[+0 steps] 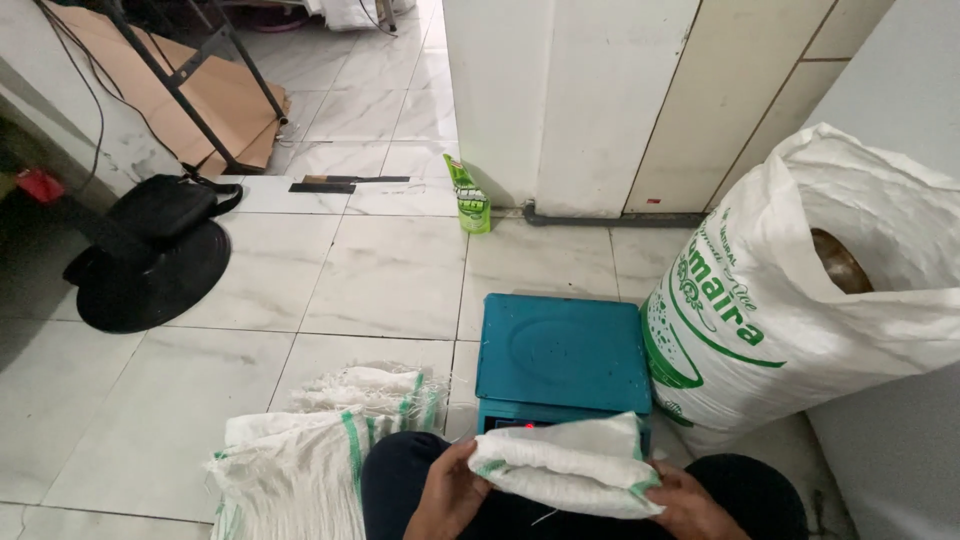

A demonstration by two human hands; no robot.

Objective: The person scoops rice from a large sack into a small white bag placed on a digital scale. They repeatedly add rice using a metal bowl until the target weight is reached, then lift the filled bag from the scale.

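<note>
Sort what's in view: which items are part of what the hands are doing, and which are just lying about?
In hand or close by:
- folded white woven sack, held by left hand and right hand
- teal weighing scale
- large open white sack
- pile of empty woven sacks

Lying about:
- green pouch by the wall
- black bag on a round black base
- cardboard sheet

You get one view only, from the camera on your head, tilted steeply down and forward over your lap; your hands [455,495] sit at the bottom edge, very near, the scale [560,355] lies just beyond them, and the far floor [370,110] and wall [570,90] fill the top
</note>
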